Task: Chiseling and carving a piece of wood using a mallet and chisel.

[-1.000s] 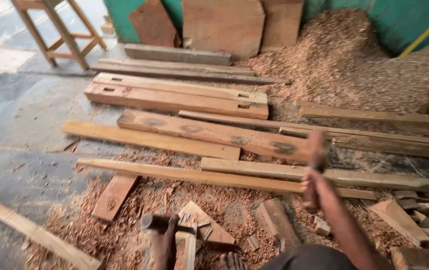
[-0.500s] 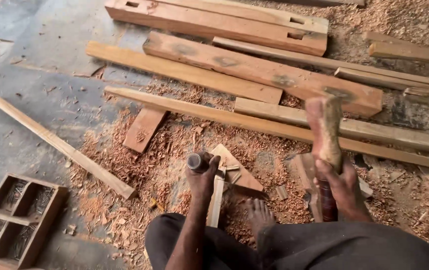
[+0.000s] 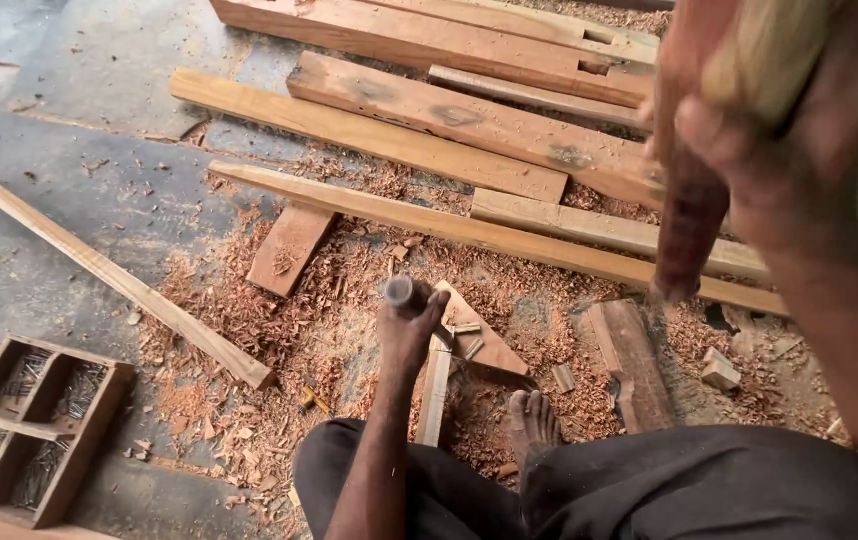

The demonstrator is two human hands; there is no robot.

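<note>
Left of the chisel [image 3: 401, 293], a compartmented wooden nail tray [image 3: 79, 445] sits on the floor. Left hand [image 3: 411, 330] fisted around chisel, upright over a narrow wood strip [image 3: 435, 390] amid shavings. Right of chisel, right hand [image 3: 749, 130] clamped on a raised wooden mallet [image 3: 694, 215], blurred.

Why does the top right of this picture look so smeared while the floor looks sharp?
Head view: the right hand and its mallet are close to the camera and streaked with motion blur; the left hand, chisel, planks and shavings are crisp. Lighting is soft and even, with faint shadows and no glare.
</note>
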